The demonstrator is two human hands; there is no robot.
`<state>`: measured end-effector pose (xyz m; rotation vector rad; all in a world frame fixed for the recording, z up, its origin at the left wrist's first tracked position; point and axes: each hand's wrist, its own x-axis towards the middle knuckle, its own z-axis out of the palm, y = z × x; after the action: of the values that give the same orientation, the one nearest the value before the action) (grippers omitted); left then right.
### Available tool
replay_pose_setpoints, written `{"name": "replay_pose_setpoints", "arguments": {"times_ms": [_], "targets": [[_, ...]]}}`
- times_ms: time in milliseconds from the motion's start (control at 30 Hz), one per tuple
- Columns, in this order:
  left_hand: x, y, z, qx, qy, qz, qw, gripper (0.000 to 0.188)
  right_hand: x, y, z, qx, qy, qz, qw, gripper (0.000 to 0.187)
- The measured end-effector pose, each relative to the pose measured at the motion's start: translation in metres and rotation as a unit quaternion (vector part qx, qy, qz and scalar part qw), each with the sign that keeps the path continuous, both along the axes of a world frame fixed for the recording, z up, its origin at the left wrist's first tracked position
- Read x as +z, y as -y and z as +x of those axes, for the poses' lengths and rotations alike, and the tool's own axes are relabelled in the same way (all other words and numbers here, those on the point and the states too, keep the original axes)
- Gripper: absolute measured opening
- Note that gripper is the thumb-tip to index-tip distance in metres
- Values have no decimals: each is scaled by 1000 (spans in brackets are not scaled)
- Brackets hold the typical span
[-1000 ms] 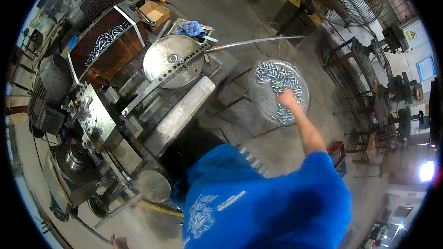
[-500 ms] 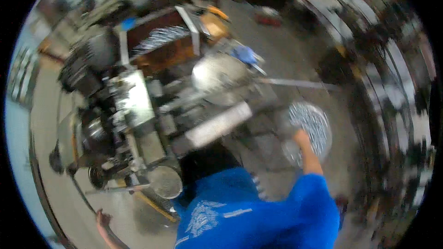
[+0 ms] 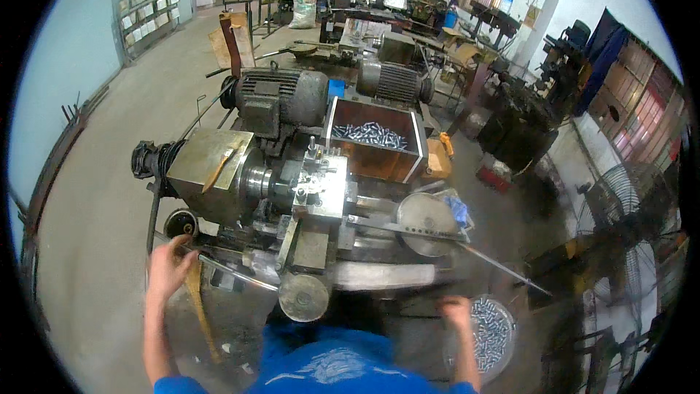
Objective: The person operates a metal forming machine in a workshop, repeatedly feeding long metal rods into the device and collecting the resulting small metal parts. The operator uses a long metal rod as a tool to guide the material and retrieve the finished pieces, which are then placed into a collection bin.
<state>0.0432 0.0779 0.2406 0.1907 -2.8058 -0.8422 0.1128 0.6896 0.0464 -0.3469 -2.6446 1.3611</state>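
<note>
My left hand (image 3: pixel 169 268) is at the left end of a metal lever (image 3: pixel 237 271) on a small lathe, its fingers curled round the rod. The lever runs to a round metal disc (image 3: pixel 304 298) at the front of the machine. My right hand (image 3: pixel 456 310) is closed beside the left rim of a round tub (image 3: pixel 510 344) full of small shiny metal pieces (image 3: pixel 490 332). What its fingers hold, if anything, is hidden. Between the hands stands the lathe's tool slide (image 3: pixel 321 186), with the chuck (image 3: pixel 257 181) to its left.
Behind the slide, a rusty open box (image 3: pixel 375 159) holds many metal pieces. A round plate (image 3: pixel 426 222) and a long rod (image 3: pixel 503 266) stick out to the right. Motors (image 3: pixel 281 98) stand behind the headstock (image 3: pixel 211 175). A fan (image 3: pixel 616 197) is at the right.
My left hand has come up from below the lever onto its end. The right hand has moved from over the metal pieces to the tub's left side. The view has tilted up and steadied.
</note>
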Motion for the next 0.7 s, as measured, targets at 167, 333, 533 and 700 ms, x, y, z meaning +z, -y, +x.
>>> {"name": "replay_pose_setpoints", "arguments": {"times_ms": [167,333,533,700], "targets": [[-29,-110,-52,-237,108,292,920,29,96,176,-87,343,-162,-41,924,38],[-54,-161,-53,-302,200,468,806,40,137,270,-109,371,-302,-15,878,36],[-61,-144,-33,-190,201,493,825,31,136,284,-96,410,-257,-33,874,39],[-53,-143,-48,-256,134,343,894,26,140,282,-106,425,-283,122,851,40]]}}
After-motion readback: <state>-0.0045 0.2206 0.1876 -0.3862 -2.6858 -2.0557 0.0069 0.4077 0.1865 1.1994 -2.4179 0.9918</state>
